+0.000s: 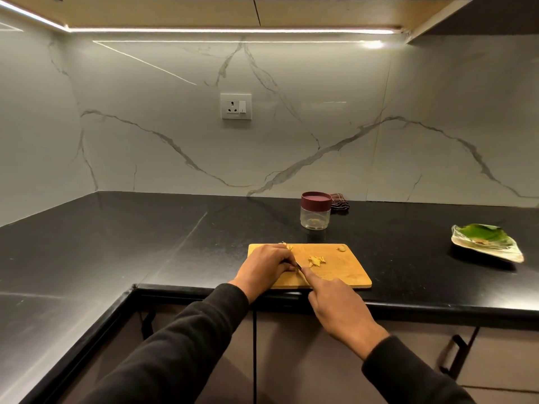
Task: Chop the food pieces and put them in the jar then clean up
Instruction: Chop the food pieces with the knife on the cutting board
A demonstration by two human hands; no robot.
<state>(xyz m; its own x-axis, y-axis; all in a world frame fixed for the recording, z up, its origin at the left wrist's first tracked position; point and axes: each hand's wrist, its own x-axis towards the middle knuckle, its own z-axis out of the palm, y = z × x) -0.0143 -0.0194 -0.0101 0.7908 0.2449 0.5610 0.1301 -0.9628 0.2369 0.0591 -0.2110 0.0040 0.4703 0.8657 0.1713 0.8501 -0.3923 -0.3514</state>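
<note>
At the counter's front edge, one cutting board (335,275) is lying; the left hand (267,265) is gripping a knife (298,266), blade barely visible. The right hand (335,304) is extending one forefinger onto the board, beside three clusters of food pieces (316,260); one lidded jar (315,210) is standing behind.

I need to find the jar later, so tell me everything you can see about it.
The jar is small, round and clear, glass or plastic, with a dark maroon lid on top. It stands upright on the black counter, behind the wooden cutting board and in front of a checked cloth. A few pale bits lie inside. Neither hand touches it.
</note>
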